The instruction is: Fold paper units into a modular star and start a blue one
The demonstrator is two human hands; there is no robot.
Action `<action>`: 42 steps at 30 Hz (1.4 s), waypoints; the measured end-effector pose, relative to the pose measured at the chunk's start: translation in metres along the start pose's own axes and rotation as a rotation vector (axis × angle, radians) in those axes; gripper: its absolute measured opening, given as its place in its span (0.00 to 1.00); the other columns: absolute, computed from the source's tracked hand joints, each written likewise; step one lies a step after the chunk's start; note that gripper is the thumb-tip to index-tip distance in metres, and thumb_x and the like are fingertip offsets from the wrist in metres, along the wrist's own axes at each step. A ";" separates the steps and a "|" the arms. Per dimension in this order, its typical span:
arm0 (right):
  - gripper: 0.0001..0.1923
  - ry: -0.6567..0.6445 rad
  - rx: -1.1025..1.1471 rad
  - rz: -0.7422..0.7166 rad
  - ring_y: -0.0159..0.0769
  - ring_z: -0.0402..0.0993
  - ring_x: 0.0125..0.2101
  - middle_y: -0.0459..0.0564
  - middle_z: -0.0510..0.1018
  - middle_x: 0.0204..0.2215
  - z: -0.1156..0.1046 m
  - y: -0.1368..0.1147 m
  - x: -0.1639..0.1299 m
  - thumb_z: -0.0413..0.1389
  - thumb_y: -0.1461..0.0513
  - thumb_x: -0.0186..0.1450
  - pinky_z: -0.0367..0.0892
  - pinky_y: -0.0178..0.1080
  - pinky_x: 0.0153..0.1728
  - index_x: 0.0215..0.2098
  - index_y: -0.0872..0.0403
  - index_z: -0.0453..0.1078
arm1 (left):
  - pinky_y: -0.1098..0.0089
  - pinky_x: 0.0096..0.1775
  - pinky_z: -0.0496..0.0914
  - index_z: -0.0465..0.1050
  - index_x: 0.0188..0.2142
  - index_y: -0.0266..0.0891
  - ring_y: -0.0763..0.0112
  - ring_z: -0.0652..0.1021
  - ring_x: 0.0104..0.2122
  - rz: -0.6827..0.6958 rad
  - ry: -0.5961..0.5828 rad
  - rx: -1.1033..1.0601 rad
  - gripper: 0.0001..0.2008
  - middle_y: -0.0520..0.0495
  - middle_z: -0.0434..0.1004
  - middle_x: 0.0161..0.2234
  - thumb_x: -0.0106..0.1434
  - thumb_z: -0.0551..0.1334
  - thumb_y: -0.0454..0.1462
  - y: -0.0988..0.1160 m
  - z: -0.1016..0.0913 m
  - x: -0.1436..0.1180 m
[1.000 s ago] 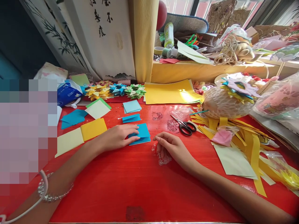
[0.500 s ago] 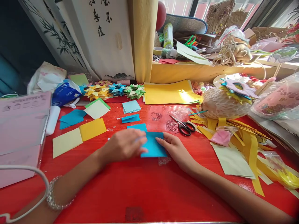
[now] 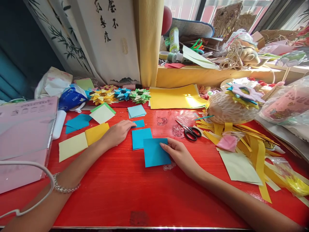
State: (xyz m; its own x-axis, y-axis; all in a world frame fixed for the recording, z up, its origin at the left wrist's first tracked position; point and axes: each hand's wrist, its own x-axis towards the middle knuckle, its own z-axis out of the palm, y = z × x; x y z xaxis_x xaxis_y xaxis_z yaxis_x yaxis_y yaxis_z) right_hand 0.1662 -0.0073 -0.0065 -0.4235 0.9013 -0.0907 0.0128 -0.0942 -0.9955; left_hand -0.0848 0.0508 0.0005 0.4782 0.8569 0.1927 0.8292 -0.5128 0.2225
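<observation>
The right hand lies flat on the red surface, its grip open, fingertips pressing the right edge of a blue paper square near the middle of the surface. A second blue square lies at 11 o'clock from it, partly under its corner. The left hand rests palm down, grip loose and holding nothing, fingertips touching a small folded blue piece. Scissors lie at 2 o'clock from the right hand. At 3 o'clock, a clear bag holds something pink; what it is cannot be told.
</observation>
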 end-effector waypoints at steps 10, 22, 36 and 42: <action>0.12 0.028 -0.219 -0.048 0.32 0.65 0.27 0.46 0.70 0.27 0.002 0.002 -0.004 0.48 0.54 0.63 0.63 0.33 0.26 0.34 0.54 0.64 | 0.61 0.49 0.61 0.62 0.50 0.44 0.62 0.64 0.50 -0.126 0.018 -0.088 0.17 0.45 0.63 0.49 0.64 0.48 0.41 -0.004 0.002 0.003; 0.19 0.169 -0.274 -0.209 0.38 0.57 0.54 0.48 0.61 0.54 0.004 -0.003 -0.006 0.51 0.57 0.62 0.57 0.42 0.53 0.51 0.48 0.58 | 0.66 0.38 0.66 0.64 0.43 0.41 0.62 0.69 0.42 -0.469 -0.009 -0.197 0.21 0.44 0.65 0.44 0.54 0.58 0.49 -0.014 -0.007 0.004; 0.12 0.117 -0.024 -0.202 0.33 0.69 0.40 0.51 0.69 0.45 0.005 -0.010 -0.005 0.49 0.57 0.63 0.66 0.35 0.39 0.44 0.52 0.63 | 0.75 0.20 0.56 0.59 0.21 0.38 0.78 0.61 0.17 -0.510 -0.136 -1.070 0.20 0.54 0.59 0.17 0.59 0.51 0.51 0.065 -0.019 -0.004; 0.11 0.120 -0.052 -0.167 0.31 0.69 0.33 0.49 0.72 0.38 0.005 -0.008 -0.004 0.50 0.56 0.62 0.65 0.33 0.33 0.41 0.53 0.64 | 0.76 0.21 0.60 0.64 0.27 0.37 0.79 0.65 0.18 -0.498 0.041 -1.046 0.15 0.54 0.64 0.21 0.57 0.56 0.48 0.058 -0.014 -0.003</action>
State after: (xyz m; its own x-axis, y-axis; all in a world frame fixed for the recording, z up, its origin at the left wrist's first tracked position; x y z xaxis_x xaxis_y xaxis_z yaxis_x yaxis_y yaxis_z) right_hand 0.1637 -0.0124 0.0023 -0.3131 0.9466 0.0765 -0.0004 0.0804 -0.9968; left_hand -0.0424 0.0174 0.0261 0.1407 0.9837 -0.1123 0.2691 0.0712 0.9605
